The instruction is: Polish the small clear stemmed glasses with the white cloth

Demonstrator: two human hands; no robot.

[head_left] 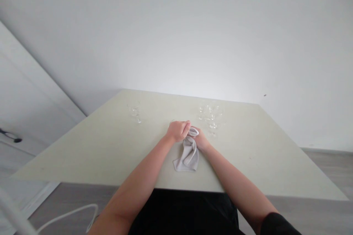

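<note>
A light grey cloth [189, 157] hangs from between my two hands, its lower end spread on the table in front of me. My right hand [201, 139] is closed on the bunched top of this cloth. Right beside it, touching, my left hand [178, 131] has its fingers curled shut. A faint clear edge of a drinking glass [172, 121] shows past the left knuckles; the rest of that glass is hidden by the hand and cloth.
Several clear glasses [211, 115] stand grouped beyond my right hand. More clear glassware [135, 113] is at the back left. The pale table [91, 150] meets a white wall [176, 36]. A white cable [68, 212] hangs at the lower left, near a cabinet [24, 91].
</note>
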